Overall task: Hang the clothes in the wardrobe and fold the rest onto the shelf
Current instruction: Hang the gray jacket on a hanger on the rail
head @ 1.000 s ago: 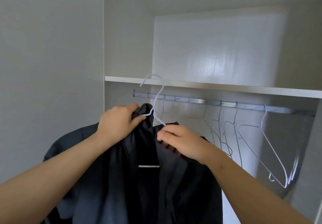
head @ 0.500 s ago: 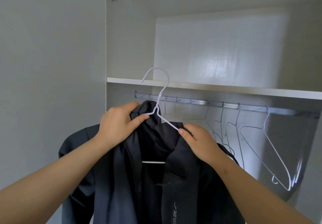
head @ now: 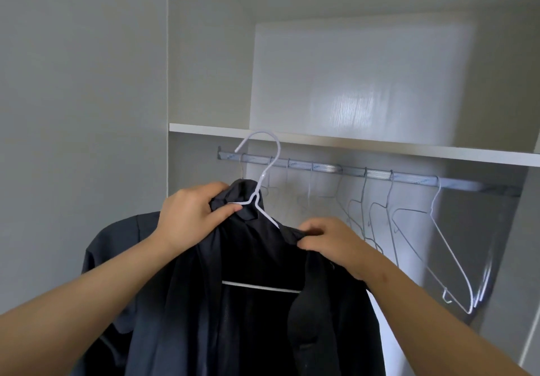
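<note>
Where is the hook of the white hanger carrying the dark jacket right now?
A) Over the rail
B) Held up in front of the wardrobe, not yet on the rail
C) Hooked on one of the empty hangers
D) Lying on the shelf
B: the hook crosses in front of the shelf edge, above the rail, while the left hand and right hand both grip the dark jacket.

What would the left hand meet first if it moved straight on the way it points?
Probably the rail, near its left end. The left hand, gripping the jacket collar and white hanger, points up toward it; depth is unclear.
</note>
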